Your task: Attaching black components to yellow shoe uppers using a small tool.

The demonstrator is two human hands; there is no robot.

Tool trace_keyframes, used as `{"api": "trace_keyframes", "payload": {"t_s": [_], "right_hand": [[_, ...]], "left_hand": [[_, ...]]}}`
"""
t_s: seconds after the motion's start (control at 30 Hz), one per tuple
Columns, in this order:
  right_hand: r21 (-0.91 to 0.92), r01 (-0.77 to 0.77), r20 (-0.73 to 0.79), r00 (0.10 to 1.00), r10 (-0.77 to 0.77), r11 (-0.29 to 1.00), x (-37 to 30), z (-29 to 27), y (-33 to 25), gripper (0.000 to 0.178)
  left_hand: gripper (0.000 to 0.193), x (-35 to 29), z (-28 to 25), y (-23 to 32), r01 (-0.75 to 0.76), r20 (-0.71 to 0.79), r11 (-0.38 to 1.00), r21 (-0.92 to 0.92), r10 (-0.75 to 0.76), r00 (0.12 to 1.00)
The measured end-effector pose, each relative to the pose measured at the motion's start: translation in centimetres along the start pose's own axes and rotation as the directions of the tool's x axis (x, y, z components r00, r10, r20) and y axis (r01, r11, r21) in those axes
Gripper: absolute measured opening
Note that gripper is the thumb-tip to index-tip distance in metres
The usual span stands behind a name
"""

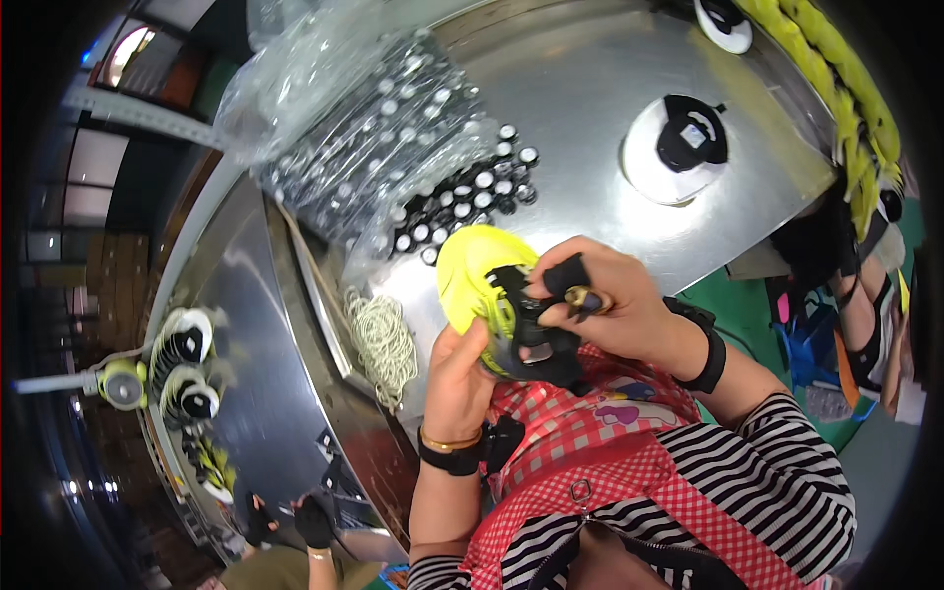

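Note:
My left hand is closed on a neon yellow shoe upper with black parts, holding it by its near left side above the table's front edge. Curled at the shoe's dark opening, my right hand grips a small tool with a brass-coloured end, whose working tip is hidden. Something black wraps a finger of that hand. Just beyond the shoe lies a spread of small black pieces with white round tops, spilling from a clear plastic bag.
White cord lies bundled left of the shoe. A white disc with a black piece stands on the metal table. Yellow shoe parts line the far right edge. At lower left, a co-worker's dark-covered hands are near another metal surface.

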State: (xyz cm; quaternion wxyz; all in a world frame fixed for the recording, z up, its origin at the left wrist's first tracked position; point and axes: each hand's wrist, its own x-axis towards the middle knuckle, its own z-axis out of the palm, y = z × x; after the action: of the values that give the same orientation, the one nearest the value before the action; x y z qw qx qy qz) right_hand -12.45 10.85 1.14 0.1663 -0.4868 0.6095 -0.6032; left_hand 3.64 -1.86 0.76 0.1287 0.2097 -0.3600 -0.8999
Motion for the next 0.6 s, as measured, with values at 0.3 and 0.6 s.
{"api": "trace_keyframes", "payload": {"t_s": [0.3, 0.6], "right_hand": [[-0.445, 0.444, 0.205, 0.896, -0.394, 0.777, 1.2, -0.2, -0.4, 0.021], [-0.289, 0.343, -0.298, 0.855, -0.425, 0.894, 0.9, -2.5, -1.3, 0.017]], "left_hand": [[0.035, -0.1, 0.6, 0.8, -0.005, -0.058, 1.0, 0.006, 0.006, 0.998], [0.037, -1.4, -0.5, 4.5, -0.414, -0.331, 0.91, -0.004, 0.389, 0.859]]}}
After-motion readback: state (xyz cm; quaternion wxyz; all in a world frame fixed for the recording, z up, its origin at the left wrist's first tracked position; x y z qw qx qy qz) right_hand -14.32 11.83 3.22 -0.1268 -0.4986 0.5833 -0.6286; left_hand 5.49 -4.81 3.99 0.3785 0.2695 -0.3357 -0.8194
